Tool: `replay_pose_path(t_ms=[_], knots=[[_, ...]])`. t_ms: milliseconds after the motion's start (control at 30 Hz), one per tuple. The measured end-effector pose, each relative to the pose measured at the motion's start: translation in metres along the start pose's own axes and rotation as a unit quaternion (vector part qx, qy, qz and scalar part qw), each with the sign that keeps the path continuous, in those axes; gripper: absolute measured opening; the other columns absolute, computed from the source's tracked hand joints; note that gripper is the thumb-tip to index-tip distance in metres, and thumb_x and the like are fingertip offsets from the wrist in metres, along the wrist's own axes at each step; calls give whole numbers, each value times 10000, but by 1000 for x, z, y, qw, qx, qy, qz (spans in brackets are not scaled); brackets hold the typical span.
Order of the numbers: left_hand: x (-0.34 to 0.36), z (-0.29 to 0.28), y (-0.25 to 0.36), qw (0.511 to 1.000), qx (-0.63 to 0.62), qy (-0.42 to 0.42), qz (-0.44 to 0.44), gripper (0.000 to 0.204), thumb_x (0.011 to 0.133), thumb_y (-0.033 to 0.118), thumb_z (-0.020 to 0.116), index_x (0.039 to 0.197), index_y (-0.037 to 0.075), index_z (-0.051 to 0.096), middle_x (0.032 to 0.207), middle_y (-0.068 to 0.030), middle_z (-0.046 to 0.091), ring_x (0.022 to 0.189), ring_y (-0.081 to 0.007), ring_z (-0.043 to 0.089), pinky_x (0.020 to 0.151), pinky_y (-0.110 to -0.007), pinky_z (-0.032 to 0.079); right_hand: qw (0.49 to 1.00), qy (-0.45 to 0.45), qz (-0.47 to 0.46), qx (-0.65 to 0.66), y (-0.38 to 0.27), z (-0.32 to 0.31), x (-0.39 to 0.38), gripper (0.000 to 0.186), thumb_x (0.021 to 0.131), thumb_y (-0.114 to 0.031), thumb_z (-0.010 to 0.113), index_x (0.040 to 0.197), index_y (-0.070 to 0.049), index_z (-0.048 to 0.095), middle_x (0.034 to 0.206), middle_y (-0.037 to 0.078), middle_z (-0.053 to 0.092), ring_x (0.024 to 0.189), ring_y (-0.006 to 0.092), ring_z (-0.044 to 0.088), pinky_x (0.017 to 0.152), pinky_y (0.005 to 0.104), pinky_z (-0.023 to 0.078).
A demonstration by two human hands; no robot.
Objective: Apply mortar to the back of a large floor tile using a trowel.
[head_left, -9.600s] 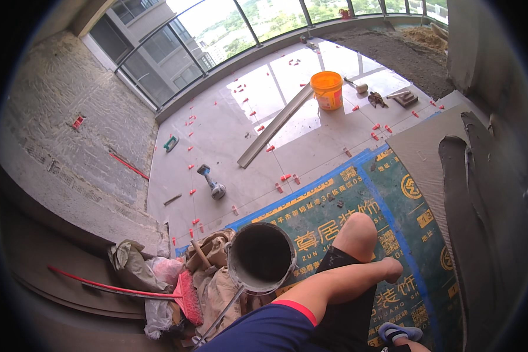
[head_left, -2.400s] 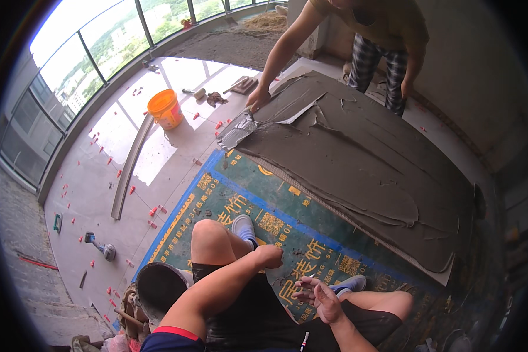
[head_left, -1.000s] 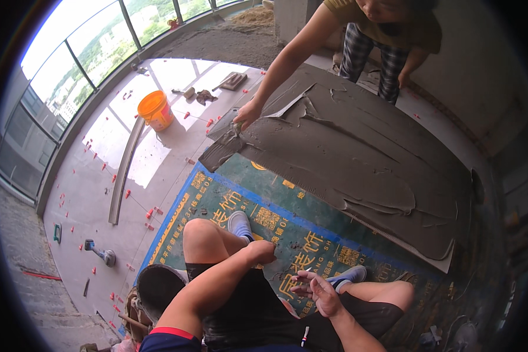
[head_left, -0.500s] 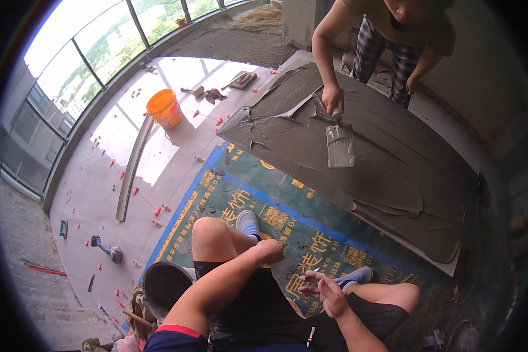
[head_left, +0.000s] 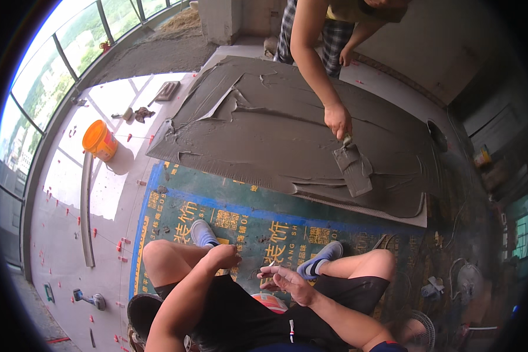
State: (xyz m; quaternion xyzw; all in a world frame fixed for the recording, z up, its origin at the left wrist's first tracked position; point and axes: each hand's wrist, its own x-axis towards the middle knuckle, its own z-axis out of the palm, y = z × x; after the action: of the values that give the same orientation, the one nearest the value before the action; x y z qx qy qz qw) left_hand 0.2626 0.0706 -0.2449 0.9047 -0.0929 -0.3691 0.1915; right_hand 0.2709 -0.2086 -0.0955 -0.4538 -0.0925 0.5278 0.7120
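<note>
My left hand (head_left: 226,256) is closed in a loose fist above my left knee; whether anything is inside it is hidden. My right hand (head_left: 296,286) hovers over my lap, a thin white stick like a cigarette (head_left: 270,265) between its fingers. Across from me, a co-worker's hand (head_left: 338,120) grips a flat trowel (head_left: 354,175), its blade lying on grey mortar (head_left: 264,135). The mortar coats a large slab, whose pale edge (head_left: 413,220) shows at the near right corner.
Green printed sheeting (head_left: 240,190) covers the floor under my feet. To the left, an orange bucket (head_left: 100,141), a long metal straightedge (head_left: 87,217), a cordless tool (head_left: 89,298) and several red clips rest on pale tiles. A wire-caged fan (head_left: 419,331) is at lower right.
The view has swung right. The co-worker's trowel has moved along the mortar toward its near right part. My right hand's fingers have drawn together, and the white stick now shows.
</note>
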Motion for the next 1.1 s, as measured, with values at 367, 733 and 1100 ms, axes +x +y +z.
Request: replay_pose_path(t_ms=[367,733,1100], knots=[[-22,-46,49,999,2,6,-43,425,885,399,496,998,8,620,938,-203,633,880,-366,622,776,-443,486,1000,29,-7,2,0,-7,-6,539,939,-384,491,1311,-2,413,1174,71,507,1018,159,557,914,295,424],[-35,-55,55,997,68,-5,31,293,885,317,495,891,74,658,959,-189,619,865,-337,631,730,-424,505,1000,24,-13,-10,4,-5,-3,561,935,-392,500,1318,7,407,1189,89,508,1004,159,548,920,290,418],[-22,-31,31,996,-35,40,-65,441,785,418,582,960,15,618,810,-207,657,780,-370,640,698,-433,501,999,29,-14,-9,4,-5,-2,581,923,-422,510,1306,7,424,1168,79,526,972,141,542,912,288,416]])
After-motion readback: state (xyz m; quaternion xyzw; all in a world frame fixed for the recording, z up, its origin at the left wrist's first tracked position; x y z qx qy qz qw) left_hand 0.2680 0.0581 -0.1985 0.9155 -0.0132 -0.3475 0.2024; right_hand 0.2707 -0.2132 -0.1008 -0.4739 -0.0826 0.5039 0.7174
